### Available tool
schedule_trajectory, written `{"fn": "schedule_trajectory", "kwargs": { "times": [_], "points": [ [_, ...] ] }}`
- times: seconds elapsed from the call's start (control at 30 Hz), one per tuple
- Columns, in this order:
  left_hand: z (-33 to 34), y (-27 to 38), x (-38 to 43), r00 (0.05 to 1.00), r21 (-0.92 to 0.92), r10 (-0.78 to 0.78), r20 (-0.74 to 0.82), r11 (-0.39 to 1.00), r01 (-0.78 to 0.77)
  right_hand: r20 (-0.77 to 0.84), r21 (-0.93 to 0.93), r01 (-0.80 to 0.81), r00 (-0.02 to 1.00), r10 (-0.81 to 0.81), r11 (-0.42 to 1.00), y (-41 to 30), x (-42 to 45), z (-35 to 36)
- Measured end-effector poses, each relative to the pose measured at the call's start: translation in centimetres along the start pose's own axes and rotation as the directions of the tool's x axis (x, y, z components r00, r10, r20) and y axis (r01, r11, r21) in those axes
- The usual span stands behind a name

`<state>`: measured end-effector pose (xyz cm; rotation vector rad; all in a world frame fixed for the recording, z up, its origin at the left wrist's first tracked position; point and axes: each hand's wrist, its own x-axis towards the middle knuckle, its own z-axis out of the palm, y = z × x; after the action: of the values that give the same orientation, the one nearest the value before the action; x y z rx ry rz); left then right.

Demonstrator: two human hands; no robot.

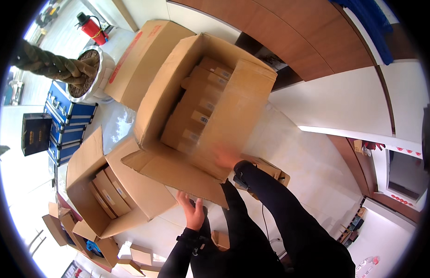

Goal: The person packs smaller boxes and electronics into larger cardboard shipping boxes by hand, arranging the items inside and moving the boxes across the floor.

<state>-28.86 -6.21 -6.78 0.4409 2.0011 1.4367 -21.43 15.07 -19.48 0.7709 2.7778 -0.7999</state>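
Observation:
A large open cardboard carton stands before me with its flaps spread. Inside lie several smaller brown cardboard boxes, some with barcode labels. My left hand is at the outer edge of the carton's near flap, thumb and fingers apart; whether it touches the flap is unclear. Motion blurs my right hand, which is over the lower end of the right-hand flap. I cannot make out its fingers or any grip.
Left of it, another open carton holds flat boxes. A closed carton, a potted plant, blue cases and a fire extinguisher stand beyond. A smaller box and a cable lie right of my legs.

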Motion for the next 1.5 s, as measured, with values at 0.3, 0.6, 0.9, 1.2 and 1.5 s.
{"fn": "schedule_trajectory", "kwargs": {
  "times": [0.3,0.6,0.9,1.2,1.5],
  "points": [
    [7.2,-2.9,9.7,0.811,0.723,0.002,0.584,0.454,-0.521,0.218,0.93,-0.362,0.675,0.705,0.06,11.5,1.3,-11.1],
    [11.5,-3.3,5.5,0.81,0.823,-0.162,0.564,0.2,-0.532,0.227,0.93,-0.364,0.446,0.866,-0.056,25.6,9.5,-19.0],
    [3.1,-6.3,1.1,0.715,0.715,-0.192,0.672,0.421,-0.558,0.375,0.927,-0.29,0.744,0.553,-0.238,21.2,9.3,-17.5],
    [-9.3,-8.3,0.8,0.5,0.591,-0.347,0.793,0.244,-0.769,0.297,0.935,-0.088,0.727,0.619,-0.344,17.7,-7.0,-5.7],
    [-10.9,-9.0,5.9,0.604,0.612,-0.181,0.776,0.447,-0.653,0.047,-0.083,-0.153,0.987,0.157,0.985,5.1,-9.3,-10.7]
  ]
}}
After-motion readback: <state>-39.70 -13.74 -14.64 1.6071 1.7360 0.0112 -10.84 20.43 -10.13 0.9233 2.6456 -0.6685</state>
